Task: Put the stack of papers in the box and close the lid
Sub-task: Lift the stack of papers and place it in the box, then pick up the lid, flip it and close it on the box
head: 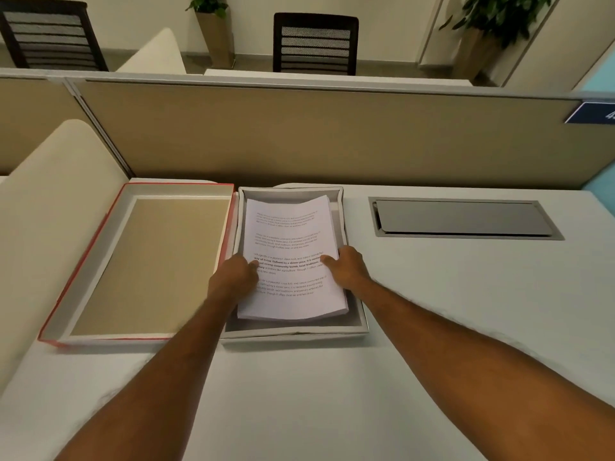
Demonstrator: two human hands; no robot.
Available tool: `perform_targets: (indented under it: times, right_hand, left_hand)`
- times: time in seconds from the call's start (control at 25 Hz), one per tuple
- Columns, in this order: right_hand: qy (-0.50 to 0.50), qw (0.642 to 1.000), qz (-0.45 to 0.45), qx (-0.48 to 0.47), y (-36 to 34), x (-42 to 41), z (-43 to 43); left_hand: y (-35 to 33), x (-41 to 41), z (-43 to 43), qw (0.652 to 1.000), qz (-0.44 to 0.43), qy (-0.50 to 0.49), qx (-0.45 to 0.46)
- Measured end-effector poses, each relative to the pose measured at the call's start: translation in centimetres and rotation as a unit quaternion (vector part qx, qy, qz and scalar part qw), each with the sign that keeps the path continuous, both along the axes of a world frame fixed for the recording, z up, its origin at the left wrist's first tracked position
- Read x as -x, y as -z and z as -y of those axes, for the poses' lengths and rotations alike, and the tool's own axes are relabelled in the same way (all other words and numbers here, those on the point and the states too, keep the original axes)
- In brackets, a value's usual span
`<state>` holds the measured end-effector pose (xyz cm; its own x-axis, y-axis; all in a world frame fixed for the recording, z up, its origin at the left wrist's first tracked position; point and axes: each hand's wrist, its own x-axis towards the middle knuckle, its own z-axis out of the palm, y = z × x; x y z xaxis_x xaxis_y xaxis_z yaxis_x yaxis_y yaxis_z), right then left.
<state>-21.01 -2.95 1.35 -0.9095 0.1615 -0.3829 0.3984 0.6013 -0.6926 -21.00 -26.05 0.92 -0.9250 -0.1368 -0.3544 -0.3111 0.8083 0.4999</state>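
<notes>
The papers [293,257] lay inside the box [354,327], a shallow grey tray with low walls that sat on the white desk [432,327]. The stack was thick, its white sheets squared up along the near edge, where the layered page ends showed. The top sheet carried several short blocks of black print, one partly in bold. Its far end bowed upward a little, leaving a curve across the page. The stack sat slightly askew in the box, with a strip of grey floor bare at the near end.

The left hand [238,276] gripped the stack's left edge, thumb pressed on top of the page and fingers tucked under out of sight. The right hand [347,266] held the right edge the same way, thumb lying on the print, the other fingers hidden below.

The lid [146,261] lay just beside the box on its left, upturned, red outside, with white walls and a tan inner panel.
</notes>
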Motion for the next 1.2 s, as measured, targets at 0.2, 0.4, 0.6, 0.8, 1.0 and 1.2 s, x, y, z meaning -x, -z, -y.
perform_targets:
  times: [0.2, 0.4, 0.6, 0.8, 1.0, 1.2]
  right_hand:
    - [-0.013, 1.000, 0.004, -0.019, -0.1, -0.2, 0.0]
    - [-0.067, 0.997, 0.014, -0.041, -0.9, -1.5, -0.3]
    - [-0.124, 0.969, -0.092, -0.194, -2.4, -2.5, -0.2]
    - [-0.151, 0.965, -0.098, -0.192, -3.0, -4.3, 1.0]
    - [-0.230, 0.945, -0.138, -0.189, -1.4, -8.0, 5.6]
    - [-0.289, 0.921, -0.183, -0.188, -0.4, -9.1, 12.0]
  left_hand:
    - [-0.3, -0.6, -0.6, 0.998, -0.002, -0.005, 0.062]
    - [-1.0, -2.4, -1.4, 0.997, -0.042, -0.009, 0.057]
    - [-1.9, -4.0, -1.4, 0.991, -0.119, 0.049, 0.046]
    - [-1.7, -5.3, 0.8, 0.984, -0.141, 0.102, 0.047]
    - [-0.6, -7.0, 5.8, 0.978, -0.135, 0.062, 0.146]
    - [0.9, -9.5, 11.4, 0.983, -0.099, -0.012, 0.157]
